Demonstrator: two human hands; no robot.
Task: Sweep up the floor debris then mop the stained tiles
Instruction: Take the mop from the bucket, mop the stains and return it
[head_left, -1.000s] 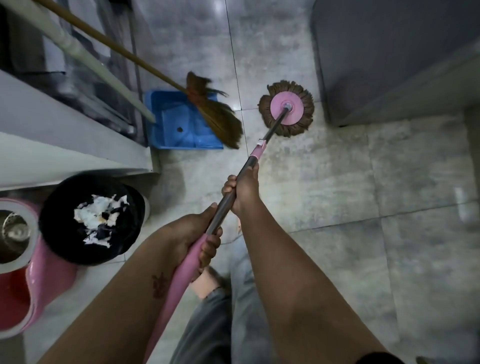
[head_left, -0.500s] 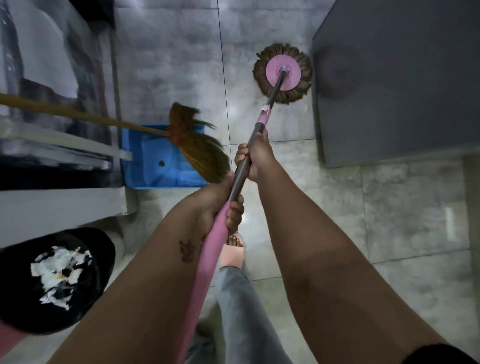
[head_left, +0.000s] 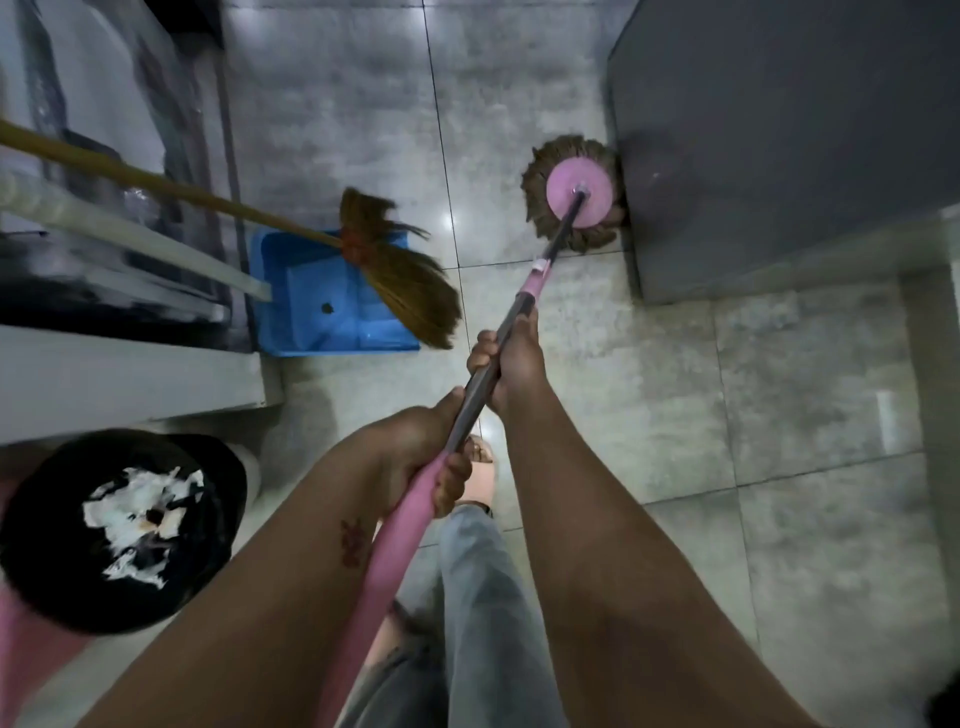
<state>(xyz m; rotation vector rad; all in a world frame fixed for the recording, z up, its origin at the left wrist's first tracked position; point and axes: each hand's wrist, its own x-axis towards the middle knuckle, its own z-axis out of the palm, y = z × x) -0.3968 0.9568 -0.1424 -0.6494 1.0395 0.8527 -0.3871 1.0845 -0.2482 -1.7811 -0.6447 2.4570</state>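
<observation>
A round mop head (head_left: 574, 195) with brown strands and a pink disc presses on the grey floor tiles (head_left: 675, 389), touching the base of a dark grey cabinet. Its pole (head_left: 519, 306) runs back toward me, dark metal then pink. My right hand (head_left: 511, 358) grips the dark part of the pole. Lower down, my left hand (head_left: 421, 452) grips where the pink handle begins. A straw broom (head_left: 400, 275) leans from the left, its bristles resting over a blue dustpan (head_left: 322, 312).
A dark grey cabinet (head_left: 779, 130) fills the upper right. A black-lined bin (head_left: 119, 530) with white paper scraps stands at lower left beside a pink bucket edge (head_left: 26, 660). A grey ledge and shelving (head_left: 104, 374) line the left. My foot in a sandal (head_left: 480, 478) is below the hands.
The mop head has slid right until it touches the cabinet base and sits nearer to me in the frame. Both hands keep their grip on the pole.
</observation>
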